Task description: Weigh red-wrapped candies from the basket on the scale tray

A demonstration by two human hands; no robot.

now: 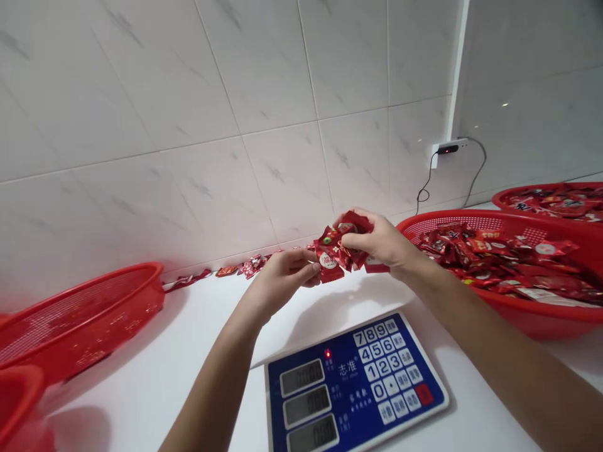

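Our right hand's (374, 242) grip is closed on red packets (331, 267) above the scale (351, 389), partly covering them; whether our left hand (289, 270) pinches their edge, we cannot tell. Two red baskets (541, 320) at right, cut off by the frame, hold loose packets.

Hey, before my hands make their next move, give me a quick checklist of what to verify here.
1. Right hand gripping red packets: ok, several are bunched in its fingers.
2. Left hand gripping a packet: cannot tell; its fingers are at the bunch's edge.
3. Scale powered: ok, its red light is lit.
4. Displays readable: cannot tell, the digits are too faint.
5. No loose packets outside baskets: not ok, some lie along the foot of the wall.
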